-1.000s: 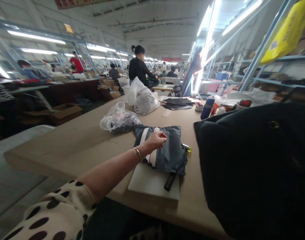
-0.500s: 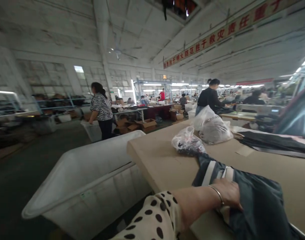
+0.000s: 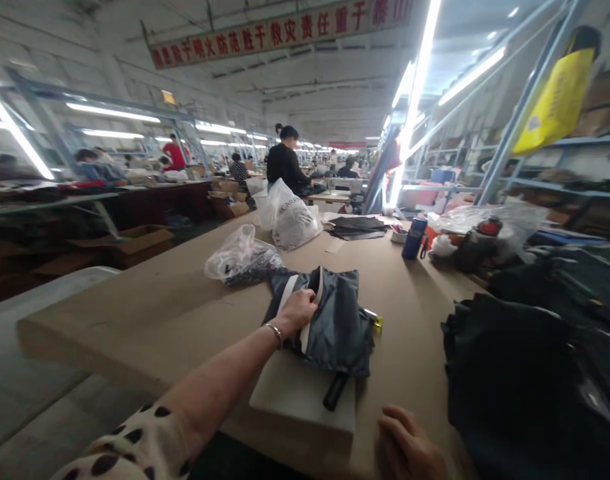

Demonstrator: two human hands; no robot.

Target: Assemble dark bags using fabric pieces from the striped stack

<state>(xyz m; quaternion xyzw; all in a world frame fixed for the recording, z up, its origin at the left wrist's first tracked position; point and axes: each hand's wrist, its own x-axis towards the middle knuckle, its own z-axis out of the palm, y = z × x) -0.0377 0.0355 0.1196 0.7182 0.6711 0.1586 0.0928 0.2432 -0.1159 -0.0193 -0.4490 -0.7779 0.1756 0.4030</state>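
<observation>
A dark grey piece of fabric (image 3: pixel 341 327) with pale bands along its edges lies over a white board (image 3: pixel 305 397) on the table. My left hand (image 3: pixel 299 311) pinches its pale edge, lifting it a little into a fold. From beneath the cloth, close to me, sticks out a black handle (image 3: pixel 335 392); the rest of that tool is hidden. A small yellow and metal thing (image 3: pixel 377 322) shows at the cloth's right side. At the near table edge, my right hand (image 3: pixel 412 443) rests with fingers stretched out, holding nothing I can see.
Dark folded garments (image 3: pixel 515 373) are piled on the right. Farther back stand a blue bottle (image 3: pixel 413 240), a white plastic bag (image 3: pixel 295 220) and a smaller clear bag (image 3: pixel 242 257). A person in black (image 3: pixel 287 160) works beyond the brown table (image 3: pixel 149 300).
My view has swung right, bringing my right hand and the garment pile into sight. My left hand, earlier lying on the fabric, now pinches its pale edge and raises it slightly.
</observation>
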